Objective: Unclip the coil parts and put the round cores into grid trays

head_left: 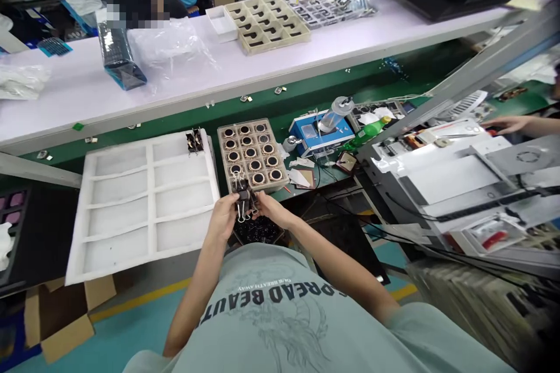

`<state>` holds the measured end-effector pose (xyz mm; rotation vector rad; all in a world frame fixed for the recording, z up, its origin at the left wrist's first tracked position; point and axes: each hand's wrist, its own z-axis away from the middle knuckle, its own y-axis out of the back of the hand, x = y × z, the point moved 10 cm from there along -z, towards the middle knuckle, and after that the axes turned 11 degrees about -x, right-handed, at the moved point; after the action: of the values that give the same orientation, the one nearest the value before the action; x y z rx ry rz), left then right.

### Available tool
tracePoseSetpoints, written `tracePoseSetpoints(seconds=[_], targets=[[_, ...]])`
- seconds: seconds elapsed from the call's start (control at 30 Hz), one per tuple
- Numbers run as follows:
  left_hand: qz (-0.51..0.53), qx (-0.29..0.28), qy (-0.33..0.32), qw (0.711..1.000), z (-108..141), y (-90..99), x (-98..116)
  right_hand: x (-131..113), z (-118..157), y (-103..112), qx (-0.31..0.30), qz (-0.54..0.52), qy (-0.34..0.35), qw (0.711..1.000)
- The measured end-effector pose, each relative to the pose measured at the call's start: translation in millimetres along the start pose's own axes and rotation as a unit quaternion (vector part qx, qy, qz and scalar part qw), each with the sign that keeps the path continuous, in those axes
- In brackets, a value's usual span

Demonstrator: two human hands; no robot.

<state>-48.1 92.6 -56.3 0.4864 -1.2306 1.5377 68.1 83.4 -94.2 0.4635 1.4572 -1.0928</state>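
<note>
In front of my chest, over the near edge of the bench, is a small black part with binder clips (243, 193) on it, their wire handles sticking out above and below. My left hand (225, 215) pinches it from the left side. Closed on its right side are the fingers of my right hand (272, 210). Just beneath lies a bin of black binder clips (258, 229), partly hidden by my hands and shirt. Beyond my hands stands a clear tray (222, 158) with rows of round dark-faced parts. A similar clipped part (193, 141) rests in the white foam tray's (150, 186) far right corner.
A blue device (315, 133) and a green bottle (371, 128) stand right of the clear tray. Farther right is a grey machine (464, 180) with another person's hand (510, 124) near it. A raised shelf (175, 87) runs across, bearing a cream compartment tray (273, 41).
</note>
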Motion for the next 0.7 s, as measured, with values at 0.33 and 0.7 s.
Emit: tracePoseSetpoints(seconds=[0.33, 0.7], targets=[[-0.006, -0.058, 0.024, 0.998, -7, -35.1, -17, -23, 61, 27, 0.106, 0.001, 0.011, 0.994], [-0.082, -0.014, -0.023, 0.996, -19, -60.8, -25, -19, 92, 17, 0.113, 0.074, -0.019, 0.991]])
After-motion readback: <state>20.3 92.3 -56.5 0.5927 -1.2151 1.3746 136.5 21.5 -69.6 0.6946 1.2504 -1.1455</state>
